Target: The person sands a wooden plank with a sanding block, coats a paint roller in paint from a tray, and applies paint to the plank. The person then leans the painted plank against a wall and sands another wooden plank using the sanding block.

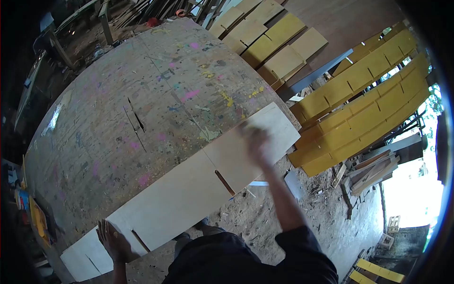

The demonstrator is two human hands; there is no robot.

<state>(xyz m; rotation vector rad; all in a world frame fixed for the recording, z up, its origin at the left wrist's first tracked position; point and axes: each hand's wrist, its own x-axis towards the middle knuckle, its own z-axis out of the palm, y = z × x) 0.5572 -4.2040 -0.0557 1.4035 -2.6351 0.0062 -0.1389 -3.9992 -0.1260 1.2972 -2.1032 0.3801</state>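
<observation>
A long pale wooden board (184, 199) with narrow slots cut into it lies along the near edge of a paint-spattered worktable (156, 109). My left hand (115, 242) rests flat on the board's left part, fingers stretched out, beside one of the slots. Over the right part of the same board, my right hand (257, 144) is smeared by motion. It appears closed on a small pale thing pressed to the board's surface; the blur hides what kind of thing it is.
Yellow-painted slotted boards (359, 99) lean in rows at the right. Pale and yellow boards (279, 40) lie beyond the table's far right corner. Scrap wood (373, 173) is piled on the debris-strewn floor (326, 222). Yellow objects (39, 220) sit by the table's left edge.
</observation>
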